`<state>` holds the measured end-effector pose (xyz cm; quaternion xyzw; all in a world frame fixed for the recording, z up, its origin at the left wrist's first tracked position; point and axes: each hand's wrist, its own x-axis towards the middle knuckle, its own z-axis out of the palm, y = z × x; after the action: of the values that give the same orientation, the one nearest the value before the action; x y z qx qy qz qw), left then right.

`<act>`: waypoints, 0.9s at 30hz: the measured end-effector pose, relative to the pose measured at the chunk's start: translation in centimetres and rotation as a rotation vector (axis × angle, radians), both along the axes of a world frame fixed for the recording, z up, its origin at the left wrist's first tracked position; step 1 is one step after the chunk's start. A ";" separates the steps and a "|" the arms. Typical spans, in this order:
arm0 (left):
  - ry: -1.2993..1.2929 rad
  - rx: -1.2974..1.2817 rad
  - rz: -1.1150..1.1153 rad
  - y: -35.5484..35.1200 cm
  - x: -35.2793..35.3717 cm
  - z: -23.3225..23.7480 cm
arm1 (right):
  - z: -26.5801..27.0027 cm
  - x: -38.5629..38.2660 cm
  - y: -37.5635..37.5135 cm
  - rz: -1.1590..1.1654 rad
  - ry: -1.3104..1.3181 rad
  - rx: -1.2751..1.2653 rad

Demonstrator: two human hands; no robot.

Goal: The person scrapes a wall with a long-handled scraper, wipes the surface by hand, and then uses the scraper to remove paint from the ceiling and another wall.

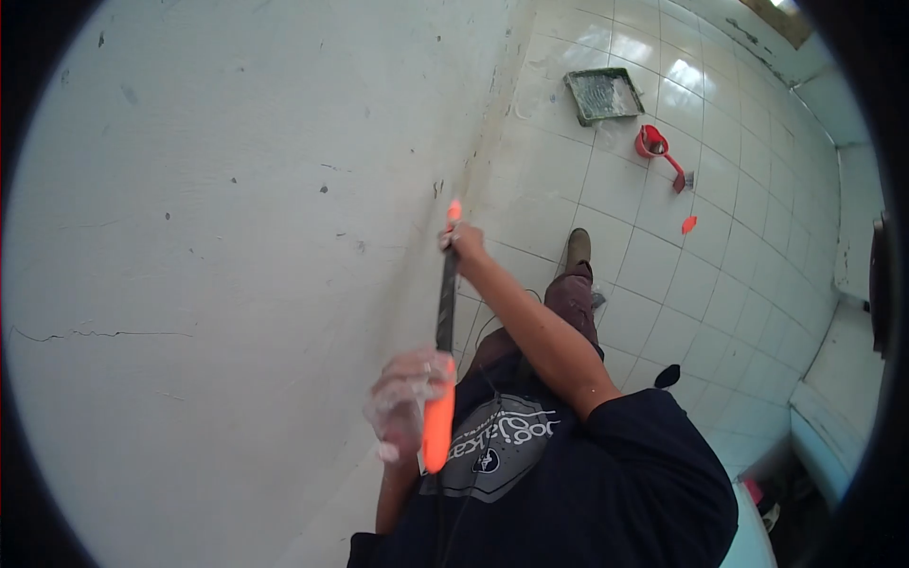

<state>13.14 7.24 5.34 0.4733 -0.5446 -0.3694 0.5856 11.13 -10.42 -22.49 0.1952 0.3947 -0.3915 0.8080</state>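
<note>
A white wall (208,237), scuffed and with a thin crack low on the left, fills the left of the view. It meets a floor (663,275) of pale square tiles. On the tiles, well away from the person, lie a green tray (604,95), a red scoop (653,142) just beside it and a small orange scrap (688,224). A brown shoe (579,248) stands on the tiles.

The pole (445,303) is held close along the wall. The right hand (464,243), arm stretched out, has its fingers closed around the far end, under the orange tip. The left hand (407,402), in a clear glove, grips the orange handle near the chest.
</note>
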 end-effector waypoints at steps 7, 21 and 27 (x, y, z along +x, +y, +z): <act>0.103 -0.127 -0.180 4.4 0.5 0.9 | 5.9 3.0 4.4 0.227 0.049 -0.097; -0.049 0.161 -0.067 0.3 -6.3 0.8 | 1.0 0.5 1.8 0.441 0.080 -0.135; -0.035 0.208 -0.036 -0.8 -7.2 0.8 | 0.7 0.1 1.4 0.440 0.045 -0.143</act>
<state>5.94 6.42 6.15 0.5281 -0.5219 -0.4260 0.5170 11.27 -8.99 -21.80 0.0379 0.4169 -0.2371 0.8767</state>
